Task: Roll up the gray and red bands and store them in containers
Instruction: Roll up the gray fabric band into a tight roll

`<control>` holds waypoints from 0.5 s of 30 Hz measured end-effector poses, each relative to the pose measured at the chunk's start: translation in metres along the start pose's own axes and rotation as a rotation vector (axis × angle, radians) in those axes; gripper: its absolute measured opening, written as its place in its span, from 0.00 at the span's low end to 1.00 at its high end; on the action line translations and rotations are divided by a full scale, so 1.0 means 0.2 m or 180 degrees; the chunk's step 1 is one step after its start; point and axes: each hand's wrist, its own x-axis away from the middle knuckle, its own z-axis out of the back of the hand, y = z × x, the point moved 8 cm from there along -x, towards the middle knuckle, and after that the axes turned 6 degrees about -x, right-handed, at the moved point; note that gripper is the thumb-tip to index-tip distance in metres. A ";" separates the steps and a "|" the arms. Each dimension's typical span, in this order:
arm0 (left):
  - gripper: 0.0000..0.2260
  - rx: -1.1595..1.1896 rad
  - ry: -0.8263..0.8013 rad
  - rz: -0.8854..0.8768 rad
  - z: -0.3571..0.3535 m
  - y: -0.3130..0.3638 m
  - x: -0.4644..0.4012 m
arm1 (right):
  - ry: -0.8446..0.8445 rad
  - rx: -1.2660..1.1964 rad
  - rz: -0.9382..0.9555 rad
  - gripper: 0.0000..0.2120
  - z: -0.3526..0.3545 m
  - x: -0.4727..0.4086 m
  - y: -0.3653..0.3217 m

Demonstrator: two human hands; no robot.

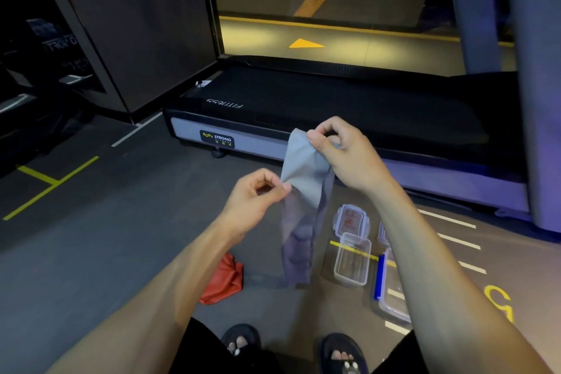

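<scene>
Dim gym floor (91, 237), dark rubber with yellow and white tape lines, a treadmill (334, 106) ahead of you. You hold the gray band (303, 191) up in the air, hanging loose over the floor: right hand (349, 155) pinches its top end, left hand (258, 194) pinches its left edge lower down, fingers of both curled onto the fabric. The red band (226, 281) lies crumpled on the floor by your left forearm. A small clear container (352, 258) sits open near the band's lower end, its lid (352, 218) just behind it; a bigger container with a blue clip (391, 291) is partly hidden by your right arm. To roll well, probably flatten the band first, keep edges aligned, roll tight from one end so it fits the small container. Readable: "BODY STRONG" label (217, 139) on the treadmill's front edge, "FITNESS" upside down on its deck. Red marks on the lid, unreadable.
</scene>
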 end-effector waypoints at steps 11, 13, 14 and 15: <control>0.17 0.1247 -0.1025 0.0953 -0.17 0.00 0.06 | 0.0072 0.0118 -0.0112 0.12 0.00 -0.02 0.04; 0.14 0.1066 -0.1082 0.0879 -0.19 0.01 0.08 | 0.0060 0.0189 -0.0149 0.13 -0.01 -0.02 0.06; 0.13 0.0929 -0.1047 0.0848 -0.19 0.00 0.08 | 0.0058 0.0212 -0.0161 0.13 -0.02 -0.02 0.06; 0.12 0.0842 -0.1016 0.0825 -0.18 0.01 0.09 | 0.0061 0.0233 -0.0160 0.13 -0.02 -0.01 0.06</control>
